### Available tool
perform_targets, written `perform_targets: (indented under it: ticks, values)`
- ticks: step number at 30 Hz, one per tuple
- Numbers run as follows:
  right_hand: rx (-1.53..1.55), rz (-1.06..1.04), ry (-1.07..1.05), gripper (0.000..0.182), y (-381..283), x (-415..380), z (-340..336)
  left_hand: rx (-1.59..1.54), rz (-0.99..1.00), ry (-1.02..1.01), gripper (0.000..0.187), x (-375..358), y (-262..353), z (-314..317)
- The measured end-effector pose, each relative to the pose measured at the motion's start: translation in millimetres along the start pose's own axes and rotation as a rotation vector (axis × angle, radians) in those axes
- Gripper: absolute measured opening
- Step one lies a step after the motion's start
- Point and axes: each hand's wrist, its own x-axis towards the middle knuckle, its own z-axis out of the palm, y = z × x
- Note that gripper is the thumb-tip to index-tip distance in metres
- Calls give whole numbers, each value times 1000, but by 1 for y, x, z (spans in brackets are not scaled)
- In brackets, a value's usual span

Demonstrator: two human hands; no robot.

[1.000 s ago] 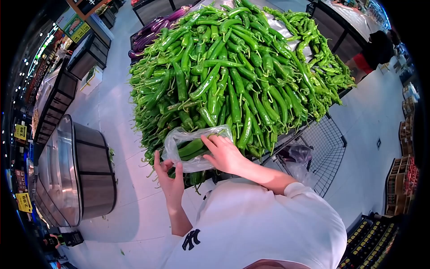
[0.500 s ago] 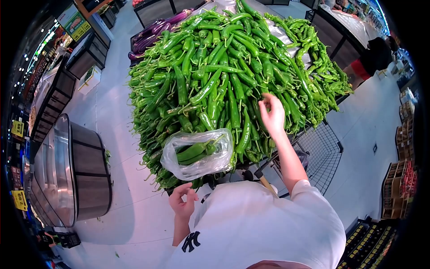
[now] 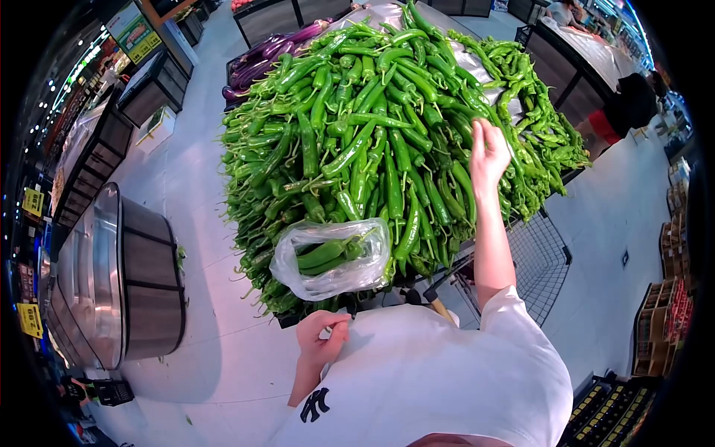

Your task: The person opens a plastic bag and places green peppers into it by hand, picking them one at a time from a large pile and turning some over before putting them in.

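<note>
A large heap of long green peppers (image 3: 357, 156) covers the stand in front of me. Near its front edge lies an open clear plastic bag (image 3: 290, 276) with several green peppers (image 3: 324, 257) inside. My right hand (image 3: 489, 156) is over the right part of the heap, fingers pinched together at the peppers; whatever is between the fingertips is too small to make out. Close to my body, below the bag, my left hand (image 3: 322, 335) has its fingers curled and touches neither bag nor peppers; its grip is partly hidden.
Purple eggplants (image 3: 257, 63) lie at the back left, thinner green peppers (image 3: 547, 127) on the right. A wire shopping cart (image 3: 540, 261) stands at the front right, a rounded metal display (image 3: 119, 283) at the left. A person in black (image 3: 633, 104) is at the far right.
My right hand has moved up and to the right across the heap, and its fingers have closed. My left hand has shifted slightly right and down, with its fingers curled more.
</note>
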Motion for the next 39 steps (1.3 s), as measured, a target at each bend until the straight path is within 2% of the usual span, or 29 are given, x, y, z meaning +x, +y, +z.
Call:
perform_targets:
  ticks: [1,2,3,5,7,9,10,11,13,15,16,19,25,26,29,30,33,35,37,39]
  values:
    - [43,38,35,16,-18,6,-12,-18,-53,18,15,-2,0,1]
    - [120,-32,115,13,-28,10,-19,-35,-106,35,14,-3,0,1]
    - [190,-7,126,13,-41,10,-29,-70,-135,43,14,-1,0,2]
    - [299,-83,136,14,-64,0,-46,-141,-198,56,13,1,4,4]
    - [403,-60,44,12,-96,-24,-67,-197,-191,-31,21,8,4,2]
    - [638,-192,-78,11,-111,-49,-81,-297,-169,-50,36,14,1,4]
    - [757,-190,-158,12,-121,-64,-86,-400,-178,-45,47,21,3,6]
    - [879,-180,-243,13,-128,-77,-90,-500,-193,-34,60,28,7,7]
    - [952,-207,-501,13,-129,-100,-94,-636,-148,121,70,49,22,15]
    - [909,-98,-682,9,-135,-120,-90,-663,-322,263,64,55,17,8]
    - [928,4,-700,9,-132,-134,-87,-666,-219,240,59,56,23,7]
    - [922,216,-735,12,-120,-152,-82,-559,-140,239,56,50,11,5]
    - [946,430,-693,16,-115,-155,-83,-489,-138,201,53,44,9,5]
    - [1040,425,-719,24,-105,-162,-82,-489,-119,203,52,44,7,5]
    - [1294,616,-739,34,-110,-165,-80,-565,-52,210,45,43,3,6]
    - [1261,552,-779,45,-112,-164,-81,-577,-60,208,43,43,4,8]
    - [1128,238,-866,51,-119,-152,-87,-620,-107,189,40,43,9,13]
    - [1114,149,-939,42,-116,-154,-89,-651,-166,160,40,42,13,15]
    - [1101,150,-911,43,-123,-150,-91,-625,-156,151,39,44,14,17]
    - [1154,290,-921,45,-123,-150,-90,-568,-181,150,39,45,17,17]
